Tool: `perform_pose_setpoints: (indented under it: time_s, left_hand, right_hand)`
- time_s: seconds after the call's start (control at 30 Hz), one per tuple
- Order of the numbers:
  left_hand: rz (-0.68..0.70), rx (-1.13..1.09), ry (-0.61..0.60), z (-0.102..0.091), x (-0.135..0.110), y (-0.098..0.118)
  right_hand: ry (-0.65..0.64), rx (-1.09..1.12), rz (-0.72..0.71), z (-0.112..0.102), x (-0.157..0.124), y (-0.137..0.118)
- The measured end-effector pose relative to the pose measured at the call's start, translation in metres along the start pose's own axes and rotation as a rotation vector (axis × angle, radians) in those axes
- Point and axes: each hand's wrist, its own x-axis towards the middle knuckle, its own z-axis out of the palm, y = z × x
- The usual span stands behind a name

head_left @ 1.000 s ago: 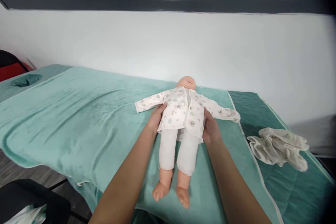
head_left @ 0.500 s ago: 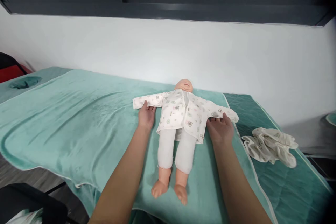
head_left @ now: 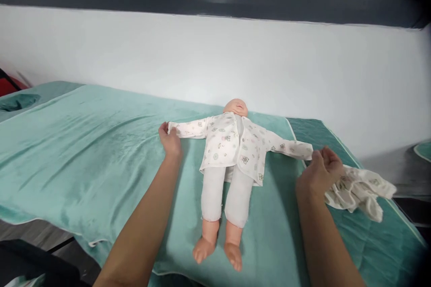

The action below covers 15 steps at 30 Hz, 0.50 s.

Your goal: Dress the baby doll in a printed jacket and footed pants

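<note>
A baby doll [head_left: 236, 106] lies on its back, head toward the wall and bare feet toward me. It wears a white printed baby jacket [head_left: 222, 141], open down the front, and white leggings [head_left: 213, 195]. Both sleeves stretch out to the sides. My left hand [head_left: 171, 140] pinches the cuff of the sleeve on the left. On the other side, my right hand [head_left: 321, 170] has its fingers closed at the end of the right sleeve, pulling it out straight. The doll's hands are hidden inside the sleeves.
A green blanket [head_left: 101, 143] covers the bed, with a darker quilted pad [head_left: 387, 242] at the right. On that pad lies a crumpled printed cloth [head_left: 362, 193]. Behind stands a white wall [head_left: 202, 58] under a dark window frame [head_left: 235, 0]. A black chair [head_left: 37, 260] is at lower left.
Both hands have moved outward from beneath the sleeves to the cuffs and closed there. The sleeves now reach further out, the right one straighter. The view has tilted down slightly.
</note>
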Motion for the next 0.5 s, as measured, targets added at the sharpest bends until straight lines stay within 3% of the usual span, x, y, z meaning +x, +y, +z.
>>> perform_pose_setpoints:
  time_s: [0.07,0.13,0.2,0.4,0.5]
  left_hand:
    - [0.187,0.179,0.063,-0.002,-0.001,-0.001]
    - [0.318,0.286,0.072,-0.005,-0.003,-0.001]
    - [0.365,0.331,0.039,-0.007,-0.005,-0.001]
    - [0.517,0.401,-0.033,-0.008,-0.018,0.004]
    - [0.611,0.372,-0.086,-0.007,-0.025,0.006]
  right_hand:
    - [-0.096,-0.008,-0.129,0.013,-0.022,-0.014]
    - [-0.335,-0.079,-0.115,0.032,-0.041,-0.03]
    - [-0.528,-0.256,-0.081,0.054,-0.05,-0.045]
    - [-0.941,-0.926,-0.107,0.135,-0.029,-0.062]
    - [-1.056,-1.049,-0.133,0.168,-0.017,-0.062]
